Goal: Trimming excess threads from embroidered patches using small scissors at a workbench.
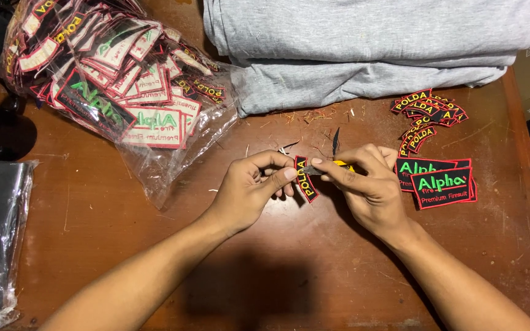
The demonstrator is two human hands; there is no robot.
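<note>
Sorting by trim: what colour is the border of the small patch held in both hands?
Red, around a black patch with yellow lettering; the head view shows it.

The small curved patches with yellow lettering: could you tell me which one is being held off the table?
The small curved patch pinched by the left hand mid-table, beside the right hand; the others lie heaped at the far right.

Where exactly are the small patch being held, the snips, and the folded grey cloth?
small patch (307, 184), head view, its lower black end.
snips (335, 142), head view, upper dark blade.
folded grey cloth (369, 43), head view, top fold.
</note>
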